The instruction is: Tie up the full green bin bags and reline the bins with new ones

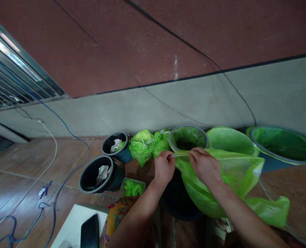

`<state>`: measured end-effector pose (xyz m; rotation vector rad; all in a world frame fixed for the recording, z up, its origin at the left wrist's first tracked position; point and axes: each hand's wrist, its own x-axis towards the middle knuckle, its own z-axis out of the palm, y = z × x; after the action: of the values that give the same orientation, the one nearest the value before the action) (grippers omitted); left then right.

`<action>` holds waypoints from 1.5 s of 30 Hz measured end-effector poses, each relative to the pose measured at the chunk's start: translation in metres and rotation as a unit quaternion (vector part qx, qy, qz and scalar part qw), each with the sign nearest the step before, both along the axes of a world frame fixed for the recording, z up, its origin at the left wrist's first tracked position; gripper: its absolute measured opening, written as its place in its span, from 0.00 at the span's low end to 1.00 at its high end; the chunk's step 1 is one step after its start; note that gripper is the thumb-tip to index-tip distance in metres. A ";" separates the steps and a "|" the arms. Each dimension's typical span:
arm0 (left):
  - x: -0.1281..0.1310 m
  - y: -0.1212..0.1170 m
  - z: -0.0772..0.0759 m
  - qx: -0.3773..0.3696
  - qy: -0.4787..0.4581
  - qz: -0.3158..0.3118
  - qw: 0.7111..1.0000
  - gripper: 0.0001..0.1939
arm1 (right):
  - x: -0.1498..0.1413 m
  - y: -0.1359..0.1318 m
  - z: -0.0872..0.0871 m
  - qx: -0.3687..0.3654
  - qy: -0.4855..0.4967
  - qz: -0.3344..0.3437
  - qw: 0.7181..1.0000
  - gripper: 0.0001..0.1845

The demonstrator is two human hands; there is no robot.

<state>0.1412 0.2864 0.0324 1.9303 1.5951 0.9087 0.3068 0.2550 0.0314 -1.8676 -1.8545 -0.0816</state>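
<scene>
My left hand (164,167) and my right hand (205,166) both pinch the upper edge of a thin lime-green plastic bag (215,182). The bag is stretched between them and billows down to the right, with a loose corner lying on the floor. Under it stands a dark bin (177,198), mostly hidden by the plastic and my forearms. Just beyond my hands is a metal-rimmed bin lined with green plastic (188,137). Two tied green bags (141,147) sit to its left.
Two black bins (97,174) holding crumpled white paper stand left of my hands. Further green-lined bins (284,146) line the wall at right. A small tray of green plastic (133,188), a white board (77,224), and a blue cable (88,151) lie on the tiled floor.
</scene>
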 end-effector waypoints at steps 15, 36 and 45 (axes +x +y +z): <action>-0.014 0.012 0.004 0.012 0.124 0.067 0.990 0.11 | 0.031 -0.002 0.010 0.137 0.084 -0.089 0.983 0.18; -0.022 0.036 -0.016 -0.020 -0.250 0.102 0.963 0.14 | 0.032 -0.003 0.007 0.067 0.160 -0.084 0.981 0.19; -0.012 0.022 -0.002 -0.114 -0.201 -0.032 0.972 0.06 | 0.038 -0.004 0.016 0.090 0.237 -0.131 0.959 0.23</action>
<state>0.1288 0.3082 0.0302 1.5153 1.3268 0.9683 0.3451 0.2507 0.0473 -1.8022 -1.2333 0.0977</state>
